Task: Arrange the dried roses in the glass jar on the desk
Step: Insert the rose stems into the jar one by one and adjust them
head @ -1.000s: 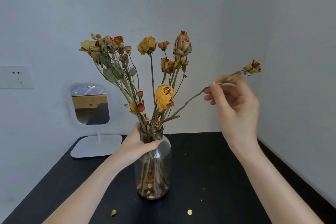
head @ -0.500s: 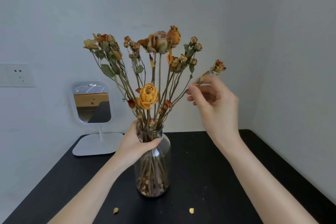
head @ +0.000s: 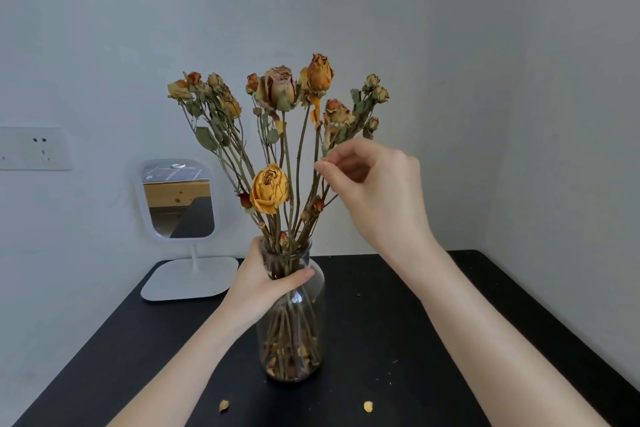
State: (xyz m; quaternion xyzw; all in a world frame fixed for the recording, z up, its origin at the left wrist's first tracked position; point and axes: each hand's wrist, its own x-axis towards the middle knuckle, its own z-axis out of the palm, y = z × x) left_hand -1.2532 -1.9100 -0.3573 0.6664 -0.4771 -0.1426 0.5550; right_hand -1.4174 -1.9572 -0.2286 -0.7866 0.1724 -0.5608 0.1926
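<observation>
Once splayed rightward, stem (head: 325, 149) now upright.

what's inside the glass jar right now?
Inside the glass jar: the bundled stems of the dried roses, with loose petal and leaf debris at the bottom. The left hand wraps the neck, hiding the stems there.

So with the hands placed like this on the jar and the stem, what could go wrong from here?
1. The right hand pinches a thin dried rose stem just under its head; brittle as it looks, it may snap or shed.
2. The tall clear glass jar carries a wide, top-heavy spray; if the left hand on its neck loosens, a sideways tug could tip it.
3. Two fallen petals already lie on the black desk; more handling likely adds litter.
</observation>
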